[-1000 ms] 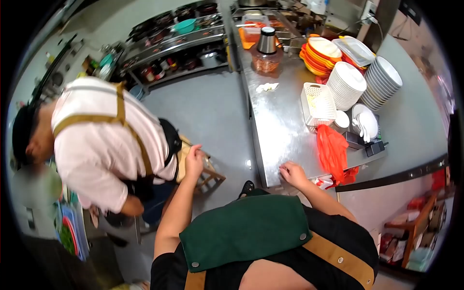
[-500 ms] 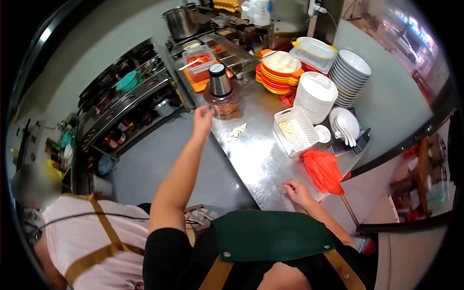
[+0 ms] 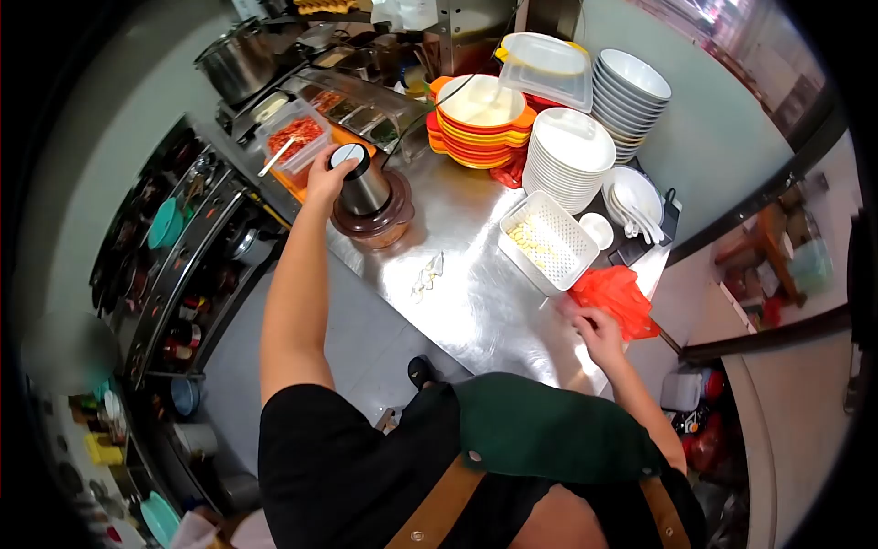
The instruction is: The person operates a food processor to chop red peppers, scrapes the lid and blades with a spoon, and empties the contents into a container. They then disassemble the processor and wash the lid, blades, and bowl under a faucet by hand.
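Observation:
My left hand (image 3: 329, 178) is on the top of an electric food chopper (image 3: 366, 194), thumb and fingers round the edge of its black and steel motor head. The chopper's brown-lidded bowl, with orange-brown food inside, stands on the steel counter. Over the counter's right part, my right hand (image 3: 599, 334) has its fingers bent together beside a red plastic bag (image 3: 615, 300); what they hold, if anything, is too small to make out. Just beyond is a white perforated basket (image 3: 569, 245) holding peeled garlic cloves (image 3: 529, 238). A crumpled whitish scrap (image 3: 427, 277) lies between my hands.
Behind the chopper is a plastic tub of chopped red food (image 3: 294, 137) with a spoon. Stacks of orange-rimmed bowls (image 3: 480, 105), white plates (image 3: 572, 151) and grey-white bowls (image 3: 631, 87) line the back. A low shelf unit (image 3: 197, 247) stands left, across the floor.
My left hand has reached forward from beside the chopper onto its top. My right hand has moved closer to the red bag. The view has turned, and the person at left has mostly left it.

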A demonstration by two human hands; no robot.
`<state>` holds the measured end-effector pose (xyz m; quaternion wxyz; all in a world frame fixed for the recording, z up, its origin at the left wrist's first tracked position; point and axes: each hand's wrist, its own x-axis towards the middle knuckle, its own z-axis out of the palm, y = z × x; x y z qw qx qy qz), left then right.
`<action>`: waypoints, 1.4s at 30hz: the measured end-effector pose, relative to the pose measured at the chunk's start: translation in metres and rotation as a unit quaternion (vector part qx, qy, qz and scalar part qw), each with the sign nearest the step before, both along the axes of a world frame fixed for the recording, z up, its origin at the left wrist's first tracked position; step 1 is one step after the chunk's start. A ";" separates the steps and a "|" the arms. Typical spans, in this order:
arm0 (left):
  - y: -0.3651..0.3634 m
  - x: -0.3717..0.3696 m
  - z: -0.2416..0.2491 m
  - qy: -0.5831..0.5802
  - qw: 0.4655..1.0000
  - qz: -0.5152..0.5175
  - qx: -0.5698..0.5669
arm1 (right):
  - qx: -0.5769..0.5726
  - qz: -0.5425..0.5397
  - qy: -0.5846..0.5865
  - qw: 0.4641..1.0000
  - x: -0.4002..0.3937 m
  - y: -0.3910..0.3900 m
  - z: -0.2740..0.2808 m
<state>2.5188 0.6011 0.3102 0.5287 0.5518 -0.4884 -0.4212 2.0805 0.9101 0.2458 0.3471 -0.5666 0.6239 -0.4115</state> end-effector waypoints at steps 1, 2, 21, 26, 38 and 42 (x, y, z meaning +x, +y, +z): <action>-0.003 0.005 -0.009 0.012 1.000 -0.003 -0.018 | -0.031 0.038 0.044 0.998 0.017 -0.016 -0.002; 0.003 -0.001 -0.004 0.033 0.999 -0.010 -0.018 | -0.058 0.080 0.087 0.991 0.037 -0.033 -0.002; 0.000 0.000 0.002 0.148 0.980 -0.116 0.064 | -0.051 0.001 0.297 0.953 0.188 -0.230 -0.115; 0.000 0.004 -0.002 0.152 0.980 -0.124 0.022 | -0.056 0.027 0.290 0.955 0.198 -0.255 -0.101; -0.020 0.037 -0.021 -0.053 0.921 -0.364 -0.126 | -0.029 0.038 -0.292 0.955 0.326 -0.284 0.056; -0.031 0.041 -0.044 -0.107 0.906 -0.379 -0.155 | -0.004 -0.094 -0.404 0.910 0.353 -0.286 0.056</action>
